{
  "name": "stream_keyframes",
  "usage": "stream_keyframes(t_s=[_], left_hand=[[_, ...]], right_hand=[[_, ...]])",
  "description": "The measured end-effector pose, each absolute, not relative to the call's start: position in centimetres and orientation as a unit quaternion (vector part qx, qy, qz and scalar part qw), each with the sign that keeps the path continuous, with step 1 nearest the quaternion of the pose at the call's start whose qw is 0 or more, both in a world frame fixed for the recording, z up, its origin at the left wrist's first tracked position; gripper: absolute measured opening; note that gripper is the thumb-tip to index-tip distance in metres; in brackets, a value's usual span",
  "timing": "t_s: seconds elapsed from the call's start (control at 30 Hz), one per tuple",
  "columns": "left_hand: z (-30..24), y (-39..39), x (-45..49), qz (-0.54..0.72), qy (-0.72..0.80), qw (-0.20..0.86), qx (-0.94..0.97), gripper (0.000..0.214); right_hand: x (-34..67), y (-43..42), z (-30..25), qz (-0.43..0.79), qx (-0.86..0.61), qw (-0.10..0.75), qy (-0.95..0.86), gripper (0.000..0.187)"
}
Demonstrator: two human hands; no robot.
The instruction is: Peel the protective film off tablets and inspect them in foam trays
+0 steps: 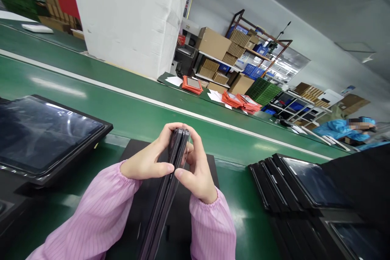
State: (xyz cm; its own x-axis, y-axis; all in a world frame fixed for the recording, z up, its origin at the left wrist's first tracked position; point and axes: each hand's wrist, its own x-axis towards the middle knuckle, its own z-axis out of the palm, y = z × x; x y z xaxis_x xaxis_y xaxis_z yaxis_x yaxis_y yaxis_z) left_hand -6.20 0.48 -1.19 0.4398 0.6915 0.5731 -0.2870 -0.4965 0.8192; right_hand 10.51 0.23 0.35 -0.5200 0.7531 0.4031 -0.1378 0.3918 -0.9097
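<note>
Two thin dark tablets (166, 195) stand on edge side by side, seen nearly end-on, over a black box or board (134, 150). My left hand (150, 156) is closed around the left one, with its thumb on the near edge and its fingers behind the far side. Closed on the right-hand tablet is my right hand (198, 170), its thumb pressed near the other thumb. The tablets' faces are mostly turned out of sight. Pink striped sleeves cover both forearms.
A large screen in a black tray (105, 126) lies at left. Black trays with screens (274, 207) are stacked at right. Behind the green bench (231, 146) are orange-wrapped packets (192, 84), a white pillar (128, 20) and shelves with boxes. A person in blue (335, 128) sits far right.
</note>
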Motion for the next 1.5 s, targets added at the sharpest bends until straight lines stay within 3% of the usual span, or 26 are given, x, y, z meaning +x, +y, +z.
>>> stream_keyframes(t_s=[0.4, 0.5, 0.6, 0.73, 1.5], left_hand=[[-1.1, 0.0, -5.6, 0.52, 0.145, 0.506, 0.673, 0.074], [-1.4, -0.2, -5.0, 0.547, 0.133, 0.523, 0.64, 0.063], [-1.6, -0.6, -4.3, 0.598, 0.162, 0.485, 0.617, 0.044], [-1.3, -1.2, -3.7, 0.622, 0.23, 0.4, 0.633, 0.035], [-1.0, -2.1, -2.4, 0.635, 0.275, 0.339, 0.638, 0.026]], right_hand=[[10.3, -0.5, 0.7, 0.496, -0.242, 0.462, -0.695, 0.073], [10.2, -0.7, 0.7, 0.492, -0.242, 0.465, -0.695, 0.073], [9.9, -1.1, 0.6, 0.499, -0.235, 0.489, -0.676, 0.058], [9.3, -1.8, 0.6, 0.492, -0.238, 0.544, -0.637, 0.038], [8.8, -2.2, 0.7, 0.512, -0.21, 0.591, -0.588, 0.028]])
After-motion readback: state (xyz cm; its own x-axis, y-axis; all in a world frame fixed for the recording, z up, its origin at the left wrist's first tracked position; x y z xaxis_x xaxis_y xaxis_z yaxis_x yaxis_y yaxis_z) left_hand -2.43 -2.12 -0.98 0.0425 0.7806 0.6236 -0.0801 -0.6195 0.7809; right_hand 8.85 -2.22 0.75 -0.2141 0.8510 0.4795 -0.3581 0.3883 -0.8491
